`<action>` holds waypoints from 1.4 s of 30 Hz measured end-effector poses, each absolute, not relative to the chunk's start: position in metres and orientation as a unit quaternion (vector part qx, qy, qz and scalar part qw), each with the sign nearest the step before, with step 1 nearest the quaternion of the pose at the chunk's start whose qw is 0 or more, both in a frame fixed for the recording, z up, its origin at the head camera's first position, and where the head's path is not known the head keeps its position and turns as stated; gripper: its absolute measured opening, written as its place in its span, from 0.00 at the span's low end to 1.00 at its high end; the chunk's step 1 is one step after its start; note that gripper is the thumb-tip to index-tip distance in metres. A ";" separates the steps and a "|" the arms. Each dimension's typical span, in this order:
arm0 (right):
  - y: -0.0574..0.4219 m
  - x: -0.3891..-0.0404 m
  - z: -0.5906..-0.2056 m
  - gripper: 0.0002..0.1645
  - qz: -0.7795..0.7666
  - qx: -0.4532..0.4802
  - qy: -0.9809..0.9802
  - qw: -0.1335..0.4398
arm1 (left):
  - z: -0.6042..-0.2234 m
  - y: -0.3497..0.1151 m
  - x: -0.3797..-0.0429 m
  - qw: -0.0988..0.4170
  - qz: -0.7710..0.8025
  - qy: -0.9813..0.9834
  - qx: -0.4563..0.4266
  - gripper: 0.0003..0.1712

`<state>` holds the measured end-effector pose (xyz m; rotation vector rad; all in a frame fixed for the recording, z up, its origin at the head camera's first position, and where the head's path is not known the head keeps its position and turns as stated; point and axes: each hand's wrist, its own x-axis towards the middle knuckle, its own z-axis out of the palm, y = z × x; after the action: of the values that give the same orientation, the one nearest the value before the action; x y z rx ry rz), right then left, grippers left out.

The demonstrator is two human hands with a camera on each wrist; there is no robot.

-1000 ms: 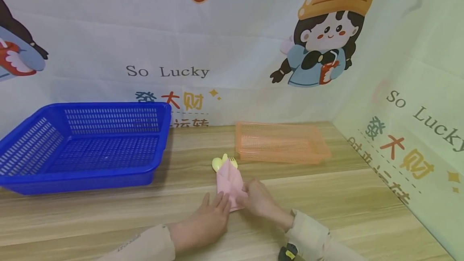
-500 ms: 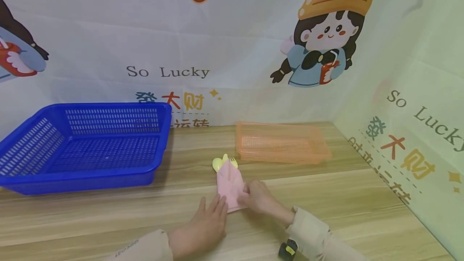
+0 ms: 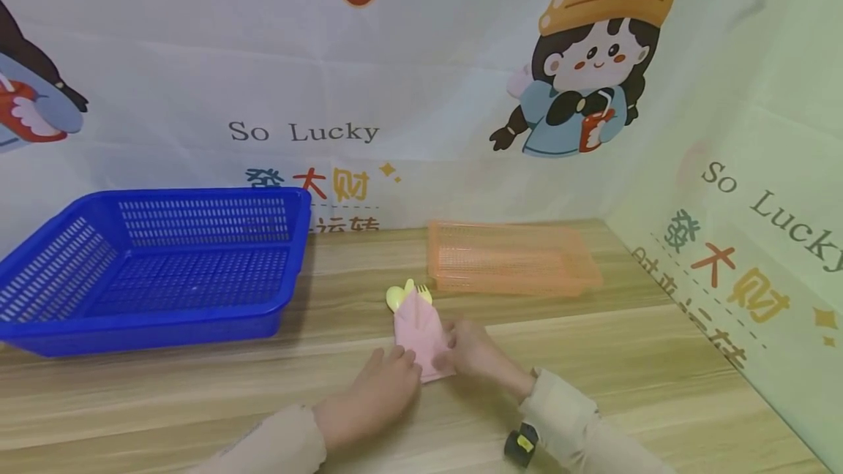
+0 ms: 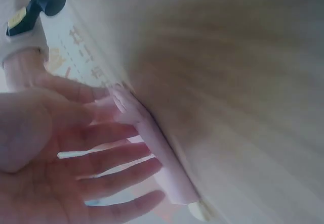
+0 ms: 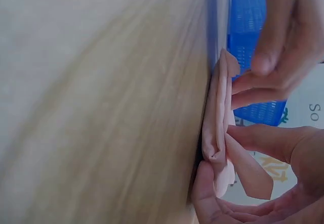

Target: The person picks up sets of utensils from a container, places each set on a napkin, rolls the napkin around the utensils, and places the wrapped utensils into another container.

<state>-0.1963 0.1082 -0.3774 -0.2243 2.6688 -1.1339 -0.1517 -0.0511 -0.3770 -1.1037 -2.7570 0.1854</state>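
Note:
A folded pink napkin (image 3: pixel 420 335) lies on the wooden table, wrapped around a pale yellow spoon (image 3: pixel 395 298) and fork (image 3: pixel 424 293). Between their tops, another yellow utensil's rounded end (image 3: pixel 409 286) pokes out. My left hand (image 3: pixel 385 393) rests its fingers on the napkin's lower left part; the left wrist view shows those fingers (image 4: pixel 121 161) spread and nearly straight. On the opposite side, my right hand (image 3: pixel 470 350) pinches the napkin's edge. Seen from the right wrist, a loose flap (image 5: pixel 250 171) sticks up between its thumb and forefinger, beside the stacked layers.
To the left stands a large blue plastic basket (image 3: pixel 283 309), with no contents showing. A shallow orange basket (image 3: pixel 514 289) sits behind the napkin to the right. A printed cloth (image 3: pixel 428 93) hangs along the table's back and right sides.
My left hand drew back slightly from the napkin, then came forward over its lower left part. The napkin's bottom edge has shifted a little to the right; my right hand stays at its edge.

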 end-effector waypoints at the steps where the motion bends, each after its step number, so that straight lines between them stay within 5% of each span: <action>1: 0.108 -0.197 -0.377 0.25 -0.388 -0.073 0.911 0.121 | -0.376 -0.049 -0.156 0.086 0.042 -0.928 -0.360 0.07; 4: 0.109 -0.200 -0.376 0.31 -0.388 -0.068 0.909 0.137 | -0.375 -0.045 -0.168 0.070 -0.033 -0.944 -0.319 0.10; 14: 0.111 -0.200 -0.373 0.07 -0.391 -0.076 0.904 0.154 | -0.374 -0.045 -0.191 -0.024 -0.217 -0.963 -0.161 0.23; 21: 0.109 -0.199 -0.371 0.09 -0.395 -0.064 0.902 0.164 | -0.376 -0.047 -0.200 -0.075 -0.347 -0.929 -0.103 0.31; 33: 0.104 -0.202 -0.375 0.03 -0.436 -0.075 0.884 0.150 | -0.382 -0.050 -0.206 -0.127 -0.446 -0.885 -0.038 0.22; 42: 0.104 -0.202 -0.376 0.08 -0.477 -0.060 0.862 0.160 | -0.383 -0.054 -0.205 -0.135 -0.483 -0.864 -0.033 0.11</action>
<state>-0.2017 0.1039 -0.3757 -0.1724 2.4633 -1.3629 -0.2046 -0.0540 -0.3831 -0.1130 -2.9767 -1.6641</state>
